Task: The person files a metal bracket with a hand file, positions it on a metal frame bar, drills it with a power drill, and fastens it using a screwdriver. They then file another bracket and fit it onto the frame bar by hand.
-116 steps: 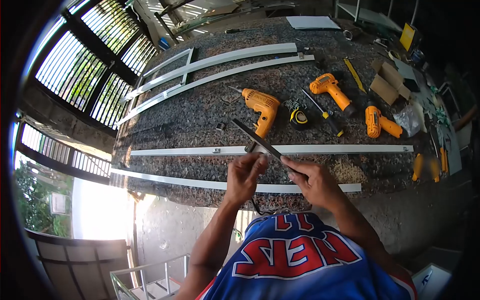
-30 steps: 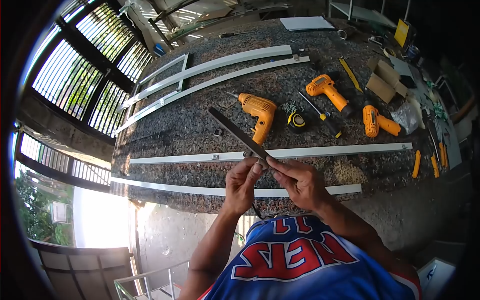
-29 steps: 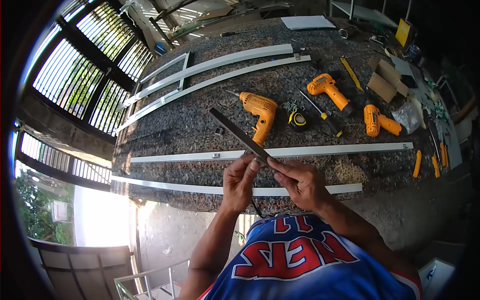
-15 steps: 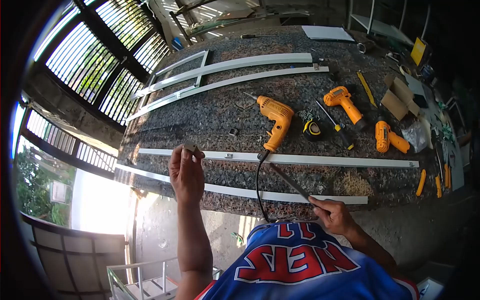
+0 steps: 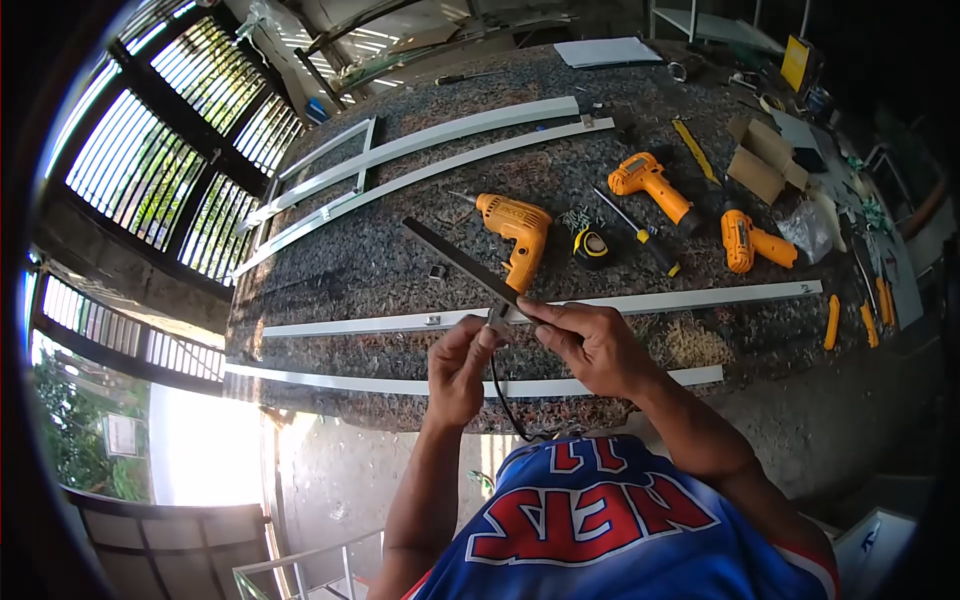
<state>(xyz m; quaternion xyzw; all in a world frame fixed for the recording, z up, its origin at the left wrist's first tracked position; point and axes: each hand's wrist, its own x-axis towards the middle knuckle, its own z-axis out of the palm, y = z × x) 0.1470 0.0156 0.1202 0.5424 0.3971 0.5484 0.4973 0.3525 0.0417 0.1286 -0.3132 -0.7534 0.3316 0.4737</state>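
Observation:
My right hand [image 5: 592,348] grips one end of a long, dark, flat file [image 5: 452,255], which slants up and left over the workbench. Close beside it, my left hand [image 5: 460,368] pinches a small grey metal piece [image 5: 497,317], mostly hidden by the fingers. The file's near end meets or overlaps that piece; I cannot tell whether they touch. Behind the file lies an orange corded drill [image 5: 520,228], its black cord running down behind my hands. Beneath them, two white metal bars [image 5: 700,300] lie across the bench.
On the dark, speckled bench [image 5: 350,270] are a tape measure [image 5: 591,244], a screwdriver [image 5: 652,245], two orange cordless drills [image 5: 650,184] and a cardboard box [image 5: 762,160]. More white bars [image 5: 440,130] lie at the back. Orange-handled tools [image 5: 832,322] sit at the right edge.
My left hand has moved right with the small metal piece. My right hand has moved up and left, bringing the file to it. The view has shifted slightly.

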